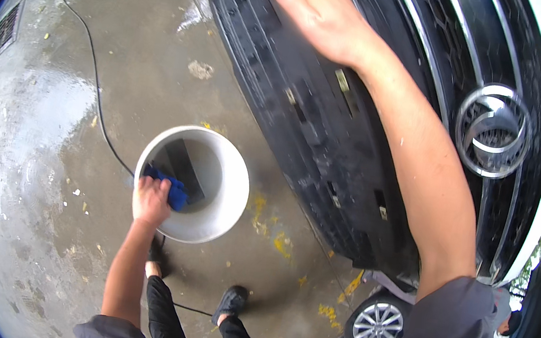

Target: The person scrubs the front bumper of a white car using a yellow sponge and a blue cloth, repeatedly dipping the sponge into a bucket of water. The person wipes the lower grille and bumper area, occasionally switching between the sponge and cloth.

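Head view: the left hand (pixel 152 199) sits at the rim of a white bucket (pixel 223 183) at centre frame on the wet concrete floor (pixel 44 135), its grip clamped on a blue cloth (pixel 173 189) just inside the rim. The right hand (pixel 322 12), at the top of the frame, lies flat with fingers spread on the car's black grille (pixel 305 125). A black hose (pixel 93 65) runs across the floor at upper left.
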### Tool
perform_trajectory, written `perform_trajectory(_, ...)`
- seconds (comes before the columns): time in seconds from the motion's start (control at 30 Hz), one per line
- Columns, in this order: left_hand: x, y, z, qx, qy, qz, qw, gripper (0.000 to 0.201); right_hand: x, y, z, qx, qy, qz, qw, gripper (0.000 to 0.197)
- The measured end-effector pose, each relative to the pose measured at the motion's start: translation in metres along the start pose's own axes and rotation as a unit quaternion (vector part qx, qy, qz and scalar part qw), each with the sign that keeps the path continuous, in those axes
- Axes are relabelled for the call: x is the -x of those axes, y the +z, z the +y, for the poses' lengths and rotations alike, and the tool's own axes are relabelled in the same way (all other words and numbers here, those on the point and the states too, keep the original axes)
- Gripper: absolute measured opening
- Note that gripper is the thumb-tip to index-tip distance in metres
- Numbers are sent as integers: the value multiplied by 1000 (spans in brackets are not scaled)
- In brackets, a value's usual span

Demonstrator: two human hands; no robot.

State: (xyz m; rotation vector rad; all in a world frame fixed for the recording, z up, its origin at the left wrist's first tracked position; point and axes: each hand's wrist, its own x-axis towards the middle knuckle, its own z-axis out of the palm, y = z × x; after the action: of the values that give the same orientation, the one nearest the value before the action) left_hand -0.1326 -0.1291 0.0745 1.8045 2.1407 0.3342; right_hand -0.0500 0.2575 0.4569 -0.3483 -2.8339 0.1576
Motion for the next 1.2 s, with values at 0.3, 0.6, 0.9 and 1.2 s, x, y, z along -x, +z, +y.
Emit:
perform_trajectory(0.3, 12, -12, 3, -44, -29, -33, 998, 52, 287, -80, -107, -79, 153, -85, 981, 63)
perform_trajectory(0.6, 3, -2, 13, -57, 13, 6, 998, 51, 418, -115, -166, 46, 231, -139, 962, 75)
perform_trajectory(0.9, 13, -6, 2, -60, -6, -9, 998, 54, 388, -101, -154, 6, 210, -100, 973, 67)
perform_trajectory(1.2, 9, -5, 7, -57, -16, -36, 998, 50, 263, -72, -118, 48, 154, -147, 976, 97)
